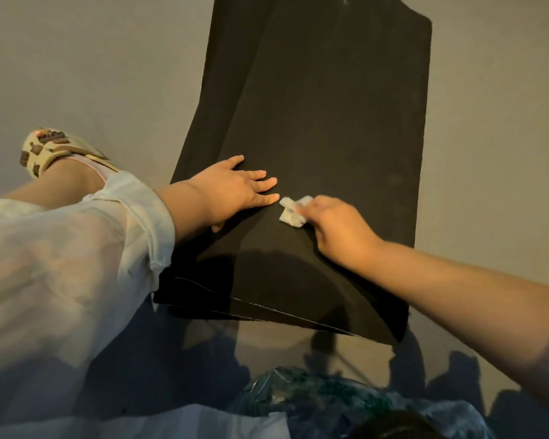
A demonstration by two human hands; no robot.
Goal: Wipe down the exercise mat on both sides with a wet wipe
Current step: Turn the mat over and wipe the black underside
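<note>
At the bottom of the frame, closest to you, sits a crinkly see-through plastic bag with dark green inside (314, 403). Just above it lies the flat black foam exercise mat (324, 122), running up the middle of the frame on the grey floor (92, 58). It looks folded or stacked, because thin edges show at its near end.

Your left hand (235, 191) lies flat on the mat with straight fingers, pressing it down. Keep it there so the mat does not slide.

Your right hand (336, 226) grips the small crumpled white wet wipe (293, 210), with its fingers curled over it, right beside your left fingertips. The wipe touches the mat.

Press down gently and rub in long lines, from the near end toward the top of the frame. Go over each strip so you miss no spots. Open the wipe out if you can; a flat wipe cleans more.

Your foot in a spotted tan slipper (45, 150) rests at the left, off the mat. Keep it off. The other side probably needs wiping too.
</note>
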